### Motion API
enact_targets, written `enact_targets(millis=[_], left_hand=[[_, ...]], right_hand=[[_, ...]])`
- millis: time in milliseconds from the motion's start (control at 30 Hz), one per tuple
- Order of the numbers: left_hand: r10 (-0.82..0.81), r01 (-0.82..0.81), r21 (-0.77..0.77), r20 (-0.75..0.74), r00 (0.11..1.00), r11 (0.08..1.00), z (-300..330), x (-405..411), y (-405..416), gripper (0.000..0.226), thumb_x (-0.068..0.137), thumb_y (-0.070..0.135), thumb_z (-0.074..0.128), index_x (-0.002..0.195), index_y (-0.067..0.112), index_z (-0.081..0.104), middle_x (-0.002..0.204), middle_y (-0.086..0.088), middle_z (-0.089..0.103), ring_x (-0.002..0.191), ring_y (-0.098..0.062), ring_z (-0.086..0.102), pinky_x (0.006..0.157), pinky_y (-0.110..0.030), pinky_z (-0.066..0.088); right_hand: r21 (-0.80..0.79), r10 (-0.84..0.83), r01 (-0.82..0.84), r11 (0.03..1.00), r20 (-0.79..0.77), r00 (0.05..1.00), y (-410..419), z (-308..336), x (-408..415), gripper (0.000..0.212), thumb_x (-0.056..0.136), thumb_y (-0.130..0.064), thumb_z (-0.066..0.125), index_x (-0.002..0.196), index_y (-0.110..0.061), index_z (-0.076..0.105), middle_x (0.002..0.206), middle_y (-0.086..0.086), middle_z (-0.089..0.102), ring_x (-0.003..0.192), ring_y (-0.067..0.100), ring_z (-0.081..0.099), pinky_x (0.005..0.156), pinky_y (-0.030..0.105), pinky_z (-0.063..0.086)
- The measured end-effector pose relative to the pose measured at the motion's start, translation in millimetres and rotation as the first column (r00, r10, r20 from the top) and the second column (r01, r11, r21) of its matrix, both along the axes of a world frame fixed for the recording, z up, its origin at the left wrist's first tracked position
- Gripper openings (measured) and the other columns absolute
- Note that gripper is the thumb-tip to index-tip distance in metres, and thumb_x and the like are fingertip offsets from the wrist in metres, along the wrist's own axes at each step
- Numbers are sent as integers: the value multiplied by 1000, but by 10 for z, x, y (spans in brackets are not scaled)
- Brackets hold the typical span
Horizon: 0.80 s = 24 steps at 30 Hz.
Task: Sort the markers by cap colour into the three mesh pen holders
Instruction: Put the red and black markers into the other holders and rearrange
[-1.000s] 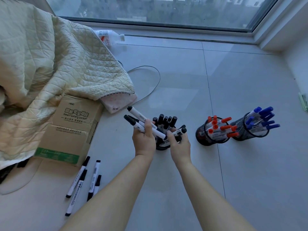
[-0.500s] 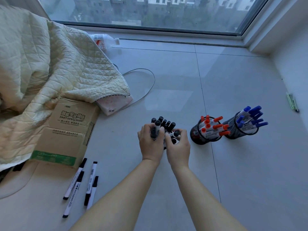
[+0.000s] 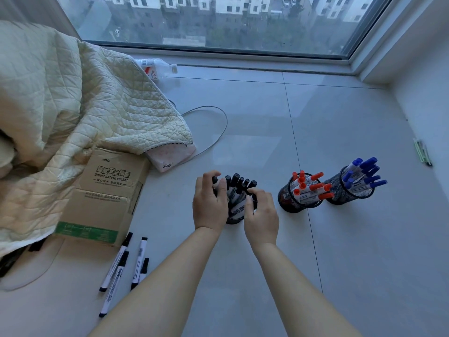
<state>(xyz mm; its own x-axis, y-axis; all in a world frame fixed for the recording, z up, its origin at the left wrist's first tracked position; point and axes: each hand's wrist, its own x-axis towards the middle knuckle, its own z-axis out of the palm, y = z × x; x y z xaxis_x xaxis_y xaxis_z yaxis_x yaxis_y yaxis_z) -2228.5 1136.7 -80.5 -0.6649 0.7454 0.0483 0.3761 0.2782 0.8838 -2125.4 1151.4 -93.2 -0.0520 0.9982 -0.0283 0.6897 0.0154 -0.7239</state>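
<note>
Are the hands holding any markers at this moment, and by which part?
Left hand pinches a black-capped marker just below its cap, over the black holder. Right hand touches marker tops; a grip cannot be told.

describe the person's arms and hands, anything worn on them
Both forearms are bare up to the bottom edge of the picture: no sleeves show. The left hand and the right hand wear no gloves, and no watch, bracelet or ring can be seen on the wrists or the backs of the hands. The fingertips are partly hidden among the markers, so the nails cannot be judged.
</note>
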Motion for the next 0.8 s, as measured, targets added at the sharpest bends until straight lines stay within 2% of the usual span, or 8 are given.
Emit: enact_targets(millis=[33, 133, 233, 400, 500, 633, 700, 800], left_hand=[[-7, 7, -14, -11, 1000, 1000, 8, -17, -12, 13, 93, 22, 51, 100, 11, 55, 91, 2, 49, 72, 1, 44, 65, -17, 31], [-101, 96, -78, -73, 992, 992, 66, -56, -36, 14, 93, 24, 49, 91, 11, 55, 87, -5, 55, 76, -19, 55, 65, -28, 41], [-224, 178, -260, -161, 961, 949, 58, -75, -80, 17, 93, 22, 47, 94, 11, 59, 92, -9, 58, 80, -28, 56, 66, -31, 40], [-287, 158, -446, -237, 928, 881, 7, -70, -145, 26, 96, 27, 37, 102, 18, 61, 110, -1, 55, 103, -22, 47, 67, -28, 35], [-355, 204, -532, -199, 914, 822, 32, -81, -114, 29, 97, 32, 31, 111, 22, 56, 118, 2, 53, 110, -19, 43, 69, -29, 35], [-374, 273, -540, -85, 923, 796, 67, -126, -178, 35, 97, 37, 31, 124, 25, 49, 125, -2, 48, 116, -21, 43, 84, -34, 39], [-358, 272, -507, -79, 930, 818, 69, -163, -315, 39, 97, 40, 33, 129, 24, 45, 128, -1, 46, 117, -20, 44, 87, -36, 42], [-369, 274, -468, -121, 922, 840, 4, -276, -650, 40, 96, 41, 36, 130, 23, 45, 126, 2, 47, 113, -16, 49, 83, -34, 48]], right_hand=[[2, -1, 1, 1000, 0, 1000, -6, 1, -2, 20, 93, -18, 47, 110, -16, 58, 104, 1, 57, 83, 24, 58, 69, 31, 44], [-13, 16, -16, 1000, 13, 1000, -20, 0, 6, 20, 94, -18, 46, 110, -16, 58, 105, 1, 57, 86, 24, 58, 69, 29, 42], [-57, 32, -31, 998, 13, 999, -25, 10, 2, 23, 95, -18, 44, 115, -17, 56, 110, 2, 56, 96, 22, 55, 74, 30, 43], [-56, 14, -14, 998, -2, 1000, -19, 43, -10, 26, 97, -21, 40, 115, -20, 57, 111, 1, 55, 99, 21, 53, 76, 30, 43], [-99, 28, -26, 995, 17, 999, -30, 59, -7, 28, 97, -25, 38, 119, -23, 55, 115, 0, 54, 104, 20, 50, 79, 32, 43], [-127, 35, -29, 992, 46, 998, -45, 141, -45, 32, 96, -31, 39, 122, -20, 54, 123, 1, 50, 113, 19, 42, 85, 26, 35], [-67, 26, -17, 998, 129, 991, -100, 185, -61, 33, 95, -30, 44, 123, -16, 53, 128, 4, 47, 121, 21, 37, 93, 30, 34], [81, -7, -11, 997, 229, 973, -289, 241, -101, 32, 88, -23, 55, 118, -11, 56, 132, 9, 46, 127, 28, 36, 99, 38, 33]])
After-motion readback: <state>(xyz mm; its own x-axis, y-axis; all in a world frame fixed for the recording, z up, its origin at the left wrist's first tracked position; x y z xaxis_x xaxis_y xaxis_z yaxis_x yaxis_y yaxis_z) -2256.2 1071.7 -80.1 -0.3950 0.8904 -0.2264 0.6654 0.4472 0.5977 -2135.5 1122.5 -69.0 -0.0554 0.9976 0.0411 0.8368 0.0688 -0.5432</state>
